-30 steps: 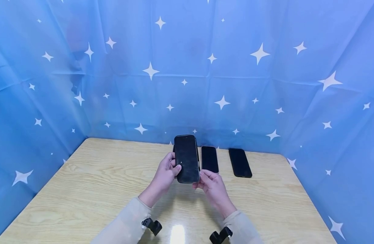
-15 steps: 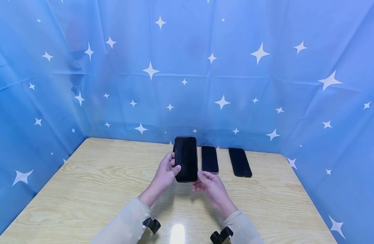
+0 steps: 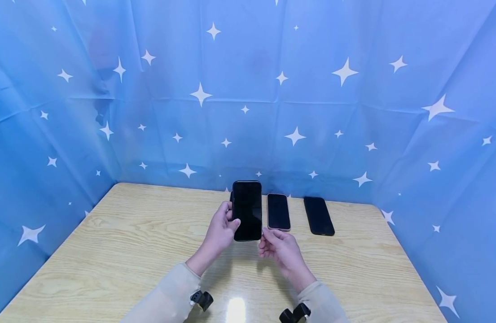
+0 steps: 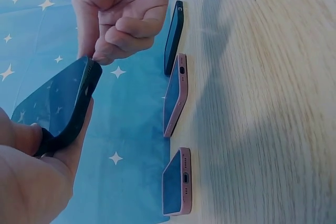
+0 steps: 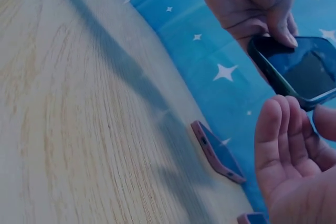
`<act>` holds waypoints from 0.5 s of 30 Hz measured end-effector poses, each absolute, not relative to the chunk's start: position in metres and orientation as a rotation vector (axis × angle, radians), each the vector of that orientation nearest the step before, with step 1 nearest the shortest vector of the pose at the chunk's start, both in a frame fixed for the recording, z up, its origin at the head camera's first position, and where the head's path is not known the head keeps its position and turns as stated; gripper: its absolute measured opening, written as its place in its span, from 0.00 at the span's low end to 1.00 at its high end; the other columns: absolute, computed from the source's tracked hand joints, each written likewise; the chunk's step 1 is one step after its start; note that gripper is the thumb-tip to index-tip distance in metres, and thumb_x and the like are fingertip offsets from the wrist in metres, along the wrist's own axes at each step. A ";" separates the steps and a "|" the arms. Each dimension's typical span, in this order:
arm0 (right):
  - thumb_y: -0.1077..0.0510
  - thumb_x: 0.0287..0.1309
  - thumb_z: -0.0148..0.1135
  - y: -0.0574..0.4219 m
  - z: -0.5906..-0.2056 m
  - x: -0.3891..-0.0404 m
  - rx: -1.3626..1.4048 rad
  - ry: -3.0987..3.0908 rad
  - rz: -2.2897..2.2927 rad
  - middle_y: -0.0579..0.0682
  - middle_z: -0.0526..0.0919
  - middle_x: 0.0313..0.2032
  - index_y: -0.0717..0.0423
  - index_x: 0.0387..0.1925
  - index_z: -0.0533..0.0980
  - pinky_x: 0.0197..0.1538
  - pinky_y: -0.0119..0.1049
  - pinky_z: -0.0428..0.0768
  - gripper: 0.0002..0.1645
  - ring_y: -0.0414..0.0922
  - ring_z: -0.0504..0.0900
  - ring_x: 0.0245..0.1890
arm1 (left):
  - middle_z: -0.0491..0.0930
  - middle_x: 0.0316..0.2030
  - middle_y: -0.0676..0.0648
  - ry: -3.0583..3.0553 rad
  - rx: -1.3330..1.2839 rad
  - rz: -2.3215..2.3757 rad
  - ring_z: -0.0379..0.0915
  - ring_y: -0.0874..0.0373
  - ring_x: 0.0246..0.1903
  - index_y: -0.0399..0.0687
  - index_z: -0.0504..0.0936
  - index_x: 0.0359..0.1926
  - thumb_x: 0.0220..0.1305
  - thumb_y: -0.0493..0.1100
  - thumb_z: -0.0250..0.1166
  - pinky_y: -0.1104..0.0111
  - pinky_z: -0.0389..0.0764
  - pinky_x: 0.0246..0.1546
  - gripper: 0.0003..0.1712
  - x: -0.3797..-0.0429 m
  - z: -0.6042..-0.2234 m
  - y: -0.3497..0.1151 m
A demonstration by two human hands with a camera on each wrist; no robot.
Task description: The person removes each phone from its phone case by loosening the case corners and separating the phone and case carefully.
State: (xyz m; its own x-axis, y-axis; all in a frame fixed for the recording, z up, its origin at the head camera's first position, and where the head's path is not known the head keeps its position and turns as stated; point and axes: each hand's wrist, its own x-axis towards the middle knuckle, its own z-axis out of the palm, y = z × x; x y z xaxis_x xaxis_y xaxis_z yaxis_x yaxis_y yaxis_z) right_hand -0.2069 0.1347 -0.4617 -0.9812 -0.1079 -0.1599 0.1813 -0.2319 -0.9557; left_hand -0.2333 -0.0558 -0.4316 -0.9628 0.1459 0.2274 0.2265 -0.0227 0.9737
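Observation:
A smartphone with a black screen and a dark case edge is held above the table, screen facing up toward the head camera. My left hand grips its left side, thumb on the front and fingers behind. At the lower right corner, my right hand pinches the edge between thumb and fingertips. The left wrist view shows the dark green-black case wrapping the phone's side, with the right hand touching the corner. The back of the phone is hidden.
Farther back on the wooden table lie a pink-edged phone and a black phone. Another pink-edged phone is mostly hidden behind the held one in the head view. A blue star-patterned curtain encloses the table.
The held phone has straightened slightly, and the strip that showed along its right side is gone from sight. My right fingertips shifted a little along the lower right corner.

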 end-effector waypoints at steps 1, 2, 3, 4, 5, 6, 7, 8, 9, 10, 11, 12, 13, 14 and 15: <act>0.54 0.74 0.61 0.134 -0.461 -0.206 0.095 1.835 -2.333 0.49 0.83 0.24 0.61 0.30 0.79 0.33 0.34 0.86 0.17 0.42 0.82 0.24 | 0.84 0.50 0.30 -2.157 -0.408 -2.153 0.82 0.44 0.51 0.32 0.69 0.53 0.68 0.18 0.51 0.71 0.81 0.47 0.16 -0.233 -0.432 -0.056; 0.55 0.74 0.61 0.133 -0.461 -0.206 0.101 1.851 -2.341 0.50 0.83 0.24 0.63 0.30 0.79 0.33 0.34 0.86 0.17 0.42 0.82 0.24 | 0.84 0.51 0.30 -2.161 -0.405 -2.138 0.83 0.43 0.51 0.32 0.69 0.53 0.68 0.18 0.51 0.71 0.81 0.47 0.16 -0.233 -0.432 -0.056; 0.55 0.74 0.61 0.132 -0.461 -0.205 0.102 1.883 -2.343 0.50 0.84 0.24 0.65 0.31 0.79 0.32 0.35 0.86 0.18 0.42 0.83 0.23 | 0.84 0.51 0.30 -2.165 -0.400 -2.124 0.83 0.43 0.52 0.32 0.69 0.53 0.68 0.19 0.51 0.71 0.81 0.46 0.16 -0.232 -0.432 -0.056; 0.56 0.74 0.61 0.131 -0.460 -0.204 0.104 1.912 -2.345 0.51 0.84 0.24 0.67 0.31 0.79 0.32 0.35 0.87 0.18 0.43 0.83 0.23 | 0.84 0.52 0.30 -2.167 -0.390 -2.117 0.83 0.42 0.52 0.33 0.69 0.54 0.68 0.19 0.51 0.70 0.81 0.46 0.16 -0.232 -0.433 -0.056; 0.56 0.74 0.61 0.130 -0.459 -0.203 0.104 1.945 -2.345 0.52 0.84 0.24 0.69 0.32 0.79 0.32 0.35 0.87 0.18 0.43 0.83 0.23 | 0.83 0.52 0.30 -2.169 -0.385 -2.110 0.83 0.42 0.52 0.33 0.69 0.54 0.69 0.19 0.51 0.70 0.81 0.46 0.16 -0.232 -0.433 -0.056; 0.57 0.74 0.61 0.129 -0.458 -0.202 0.102 1.979 -2.341 0.52 0.85 0.24 0.70 0.32 0.79 0.32 0.36 0.87 0.18 0.43 0.83 0.23 | 0.83 0.52 0.30 -2.170 -0.378 -2.107 0.83 0.41 0.52 0.33 0.69 0.54 0.69 0.19 0.51 0.69 0.81 0.46 0.16 -0.231 -0.433 -0.056; 0.57 0.74 0.61 0.128 -0.458 -0.201 0.099 2.012 -2.337 0.53 0.85 0.25 0.71 0.33 0.79 0.32 0.36 0.87 0.18 0.43 0.84 0.23 | 0.83 0.53 0.30 -2.170 -0.372 -2.103 0.83 0.41 0.52 0.33 0.69 0.54 0.69 0.19 0.51 0.68 0.82 0.46 0.16 -0.231 -0.433 -0.056; 0.58 0.74 0.61 0.127 -0.457 -0.201 0.097 2.048 -2.327 0.54 0.85 0.25 0.72 0.33 0.79 0.32 0.36 0.87 0.19 0.43 0.84 0.23 | 0.83 0.53 0.29 -2.171 -0.368 -2.099 0.83 0.40 0.53 0.33 0.69 0.54 0.69 0.19 0.51 0.67 0.82 0.46 0.16 -0.231 -0.433 -0.056; 0.58 0.74 0.61 0.126 -0.456 -0.200 0.085 2.087 -2.312 0.55 0.85 0.25 0.73 0.33 0.79 0.32 0.37 0.88 0.19 0.44 0.84 0.23 | 0.83 0.53 0.29 -2.171 -0.366 -2.102 0.83 0.40 0.52 0.33 0.69 0.54 0.69 0.19 0.51 0.65 0.83 0.47 0.16 -0.231 -0.433 -0.056; 0.58 0.74 0.60 0.125 -0.454 -0.199 0.077 2.130 -2.286 0.56 0.86 0.26 0.74 0.34 0.79 0.33 0.37 0.88 0.19 0.44 0.84 0.23 | 0.83 0.53 0.29 -2.171 -0.374 -2.095 0.83 0.39 0.52 0.32 0.68 0.54 0.68 0.19 0.51 0.63 0.84 0.48 0.16 -0.231 -0.433 -0.056; 0.57 0.74 0.60 0.124 -0.453 -0.198 0.062 2.173 -2.256 0.57 0.86 0.27 0.74 0.34 0.79 0.33 0.38 0.88 0.20 0.45 0.85 0.24 | 0.83 0.53 0.29 -2.175 -0.378 -2.086 0.83 0.39 0.52 0.32 0.68 0.54 0.68 0.18 0.51 0.61 0.84 0.49 0.17 -0.231 -0.433 -0.056; 0.57 0.74 0.61 0.124 -0.451 -0.197 0.046 2.216 -2.222 0.58 0.86 0.27 0.74 0.35 0.80 0.34 0.38 0.88 0.20 0.45 0.85 0.25 | 0.83 0.52 0.29 -2.183 -0.381 -2.072 0.83 0.39 0.52 0.32 0.69 0.54 0.68 0.18 0.51 0.60 0.84 0.49 0.17 -0.231 -0.433 -0.056; 0.56 0.74 0.61 0.123 -0.450 -0.197 0.027 2.266 -2.179 0.58 0.86 0.28 0.73 0.36 0.80 0.34 0.39 0.88 0.20 0.46 0.86 0.25 | 0.83 0.52 0.29 -2.188 -0.386 -2.059 0.83 0.40 0.52 0.32 0.69 0.54 0.68 0.18 0.51 0.60 0.84 0.50 0.17 -0.230 -0.433 -0.056; 0.55 0.73 0.62 0.123 -0.448 -0.197 0.004 2.318 -2.129 0.59 0.86 0.28 0.72 0.37 0.81 0.35 0.38 0.88 0.20 0.47 0.86 0.26 | 0.84 0.51 0.30 -2.198 -0.394 -2.042 0.83 0.40 0.51 0.33 0.69 0.54 0.68 0.18 0.52 0.60 0.84 0.50 0.17 -0.230 -0.433 -0.056; 0.53 0.73 0.63 0.123 -0.447 -0.196 -0.024 2.381 -2.066 0.58 0.86 0.28 0.71 0.36 0.81 0.34 0.38 0.88 0.21 0.47 0.86 0.26 | 0.84 0.50 0.30 -2.211 -0.402 -2.020 0.83 0.42 0.50 0.33 0.69 0.53 0.67 0.18 0.52 0.60 0.84 0.50 0.17 -0.230 -0.433 -0.056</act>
